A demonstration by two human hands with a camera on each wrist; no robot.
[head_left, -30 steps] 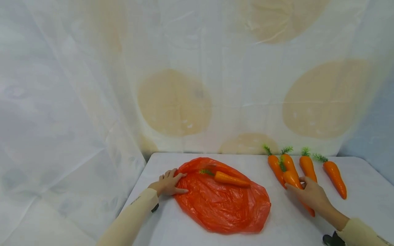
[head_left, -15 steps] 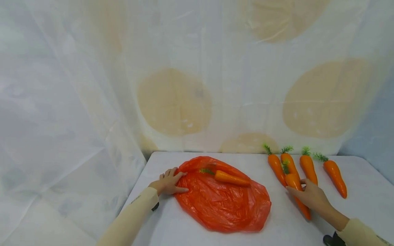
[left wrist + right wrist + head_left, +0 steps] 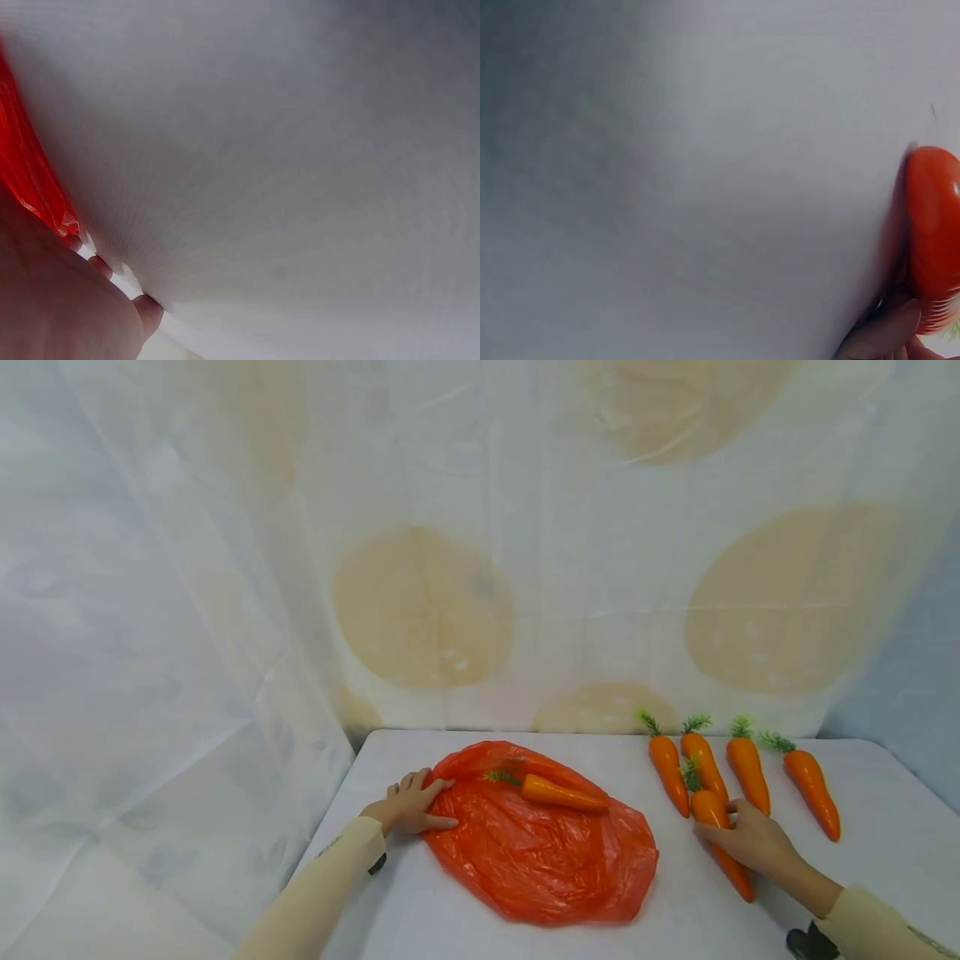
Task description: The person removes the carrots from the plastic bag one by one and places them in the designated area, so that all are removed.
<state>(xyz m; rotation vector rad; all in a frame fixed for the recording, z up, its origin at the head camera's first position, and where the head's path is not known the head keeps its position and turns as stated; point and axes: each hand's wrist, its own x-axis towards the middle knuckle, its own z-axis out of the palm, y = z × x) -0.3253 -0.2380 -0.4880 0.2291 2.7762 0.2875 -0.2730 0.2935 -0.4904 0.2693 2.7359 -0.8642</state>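
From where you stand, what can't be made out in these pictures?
- Inside of the red plastic bag: head view, hidden by its crumpled film.
- Rest of the held carrot: right wrist view, cut off by the right edge.
- Some fingers of the right hand: head view, hidden by the hand itself.
- Rest of the left hand: left wrist view, cut off by the picture's edges.
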